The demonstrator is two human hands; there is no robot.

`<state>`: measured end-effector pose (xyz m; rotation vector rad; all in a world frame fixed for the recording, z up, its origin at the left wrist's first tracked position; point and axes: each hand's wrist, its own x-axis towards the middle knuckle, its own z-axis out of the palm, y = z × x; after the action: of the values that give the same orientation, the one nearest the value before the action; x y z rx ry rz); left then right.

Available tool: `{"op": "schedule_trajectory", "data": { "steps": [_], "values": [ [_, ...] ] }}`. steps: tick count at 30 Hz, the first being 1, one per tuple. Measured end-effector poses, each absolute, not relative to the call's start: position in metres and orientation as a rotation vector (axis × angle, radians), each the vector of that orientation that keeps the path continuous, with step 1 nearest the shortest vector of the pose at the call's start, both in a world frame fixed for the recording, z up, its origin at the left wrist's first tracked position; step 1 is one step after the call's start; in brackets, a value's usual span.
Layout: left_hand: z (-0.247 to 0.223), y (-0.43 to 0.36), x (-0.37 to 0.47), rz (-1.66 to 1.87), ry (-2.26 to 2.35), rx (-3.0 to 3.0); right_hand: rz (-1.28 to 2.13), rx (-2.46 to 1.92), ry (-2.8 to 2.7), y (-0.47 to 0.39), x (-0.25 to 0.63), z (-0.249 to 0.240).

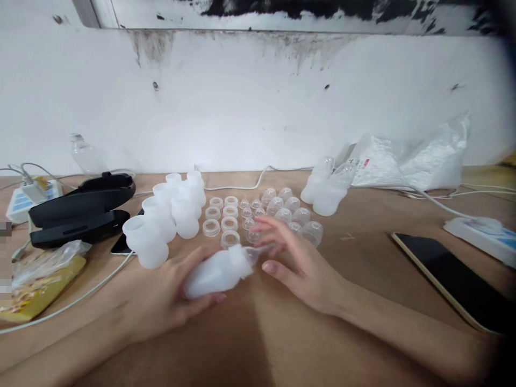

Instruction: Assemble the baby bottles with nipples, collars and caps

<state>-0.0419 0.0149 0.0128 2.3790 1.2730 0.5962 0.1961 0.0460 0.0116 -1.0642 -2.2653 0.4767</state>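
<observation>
A light, smooth feeding bottle (pixel 213 275), best held around its body

The bottle lies tilted just below the middle of the frame, its neck end aimed to the right and slightly up. The left hand (pixel 167 293) grasps it around the body, digits showing along its upper and lower sides. The right hand (pixel 302 269) has its thumb and fingers parted beside the clear teat (pixel 252 254) — blur hides whether any fingertip touches it.

The translucent white body looks like thin plastic or silicone: probably very light, with some give under a squeeze, and unlikely to break if dropped. Its smooth, rounded wall could turn in a loose grip, so a broad wrap seems better than a pinch. The pale collar (pixel 239 262) is likely the stiffer part and the surer place for twisting. The teat is probably the softest — thin, springy, easily bent — so its tip makes a poor handle.

White bottle bodies (pixel 148 244) stand left of centre; collar rings (pixel 212 228) and clear domed caps (pixel 312 233) lie in rows around mid-frame.
</observation>
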Motion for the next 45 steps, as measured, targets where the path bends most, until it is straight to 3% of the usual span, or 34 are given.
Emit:
{"op": "schedule_trajectory", "data": {
  "steps": [4,7,11,15,17,19,24,26,28,31,34,38,45],
  "values": [
    [0.012,0.025,-0.027,0.512,1.086,2.933,1.177,-1.153,-2.344,0.048,0.182,0.024],
    [0.012,0.031,-0.022,0.501,1.036,2.962,1.347,-1.187,-2.247,0.056,0.185,0.022],
    [0.021,0.033,-0.022,0.457,1.048,2.582,1.094,-1.143,-2.353,0.059,0.191,0.021],
    [0.032,0.036,-0.029,0.367,0.917,1.861,0.305,-0.663,-2.601,0.058,0.197,0.026],
    [0.036,0.039,-0.031,0.271,0.782,1.573,0.068,-0.482,-2.599,0.058,0.200,0.028],
    [0.038,0.039,-0.031,0.228,0.733,1.526,0.105,-0.466,-2.541,0.058,0.202,0.030],
    [0.033,0.032,-0.026,0.460,1.047,2.131,1.061,-0.901,-2.384,0.060,0.201,0.033],
    [0.031,0.031,-0.025,0.471,1.072,2.285,1.187,-0.939,-2.419,0.061,0.201,0.036],
    [0.032,0.033,-0.026,0.399,1.069,2.270,0.943,-0.826,-2.540,0.062,0.203,0.039],
    [0.039,0.035,-0.030,0.271,0.994,2.064,0.309,-0.491,-2.654,0.065,0.210,0.043],
    [0.039,0.032,-0.040,0.356,1.108,1.987,-0.069,-0.380,-2.557,0.070,0.218,0.043],
    [0.012,0.024,-0.057,0.760,1.702,2.037,-0.036,-0.629,-2.520,0.074,0.220,0.037],
    [-0.034,0.030,-0.064,1.007,1.933,2.159,0.224,-0.798,-2.602,0.067,0.204,0.012]
  ]
}}
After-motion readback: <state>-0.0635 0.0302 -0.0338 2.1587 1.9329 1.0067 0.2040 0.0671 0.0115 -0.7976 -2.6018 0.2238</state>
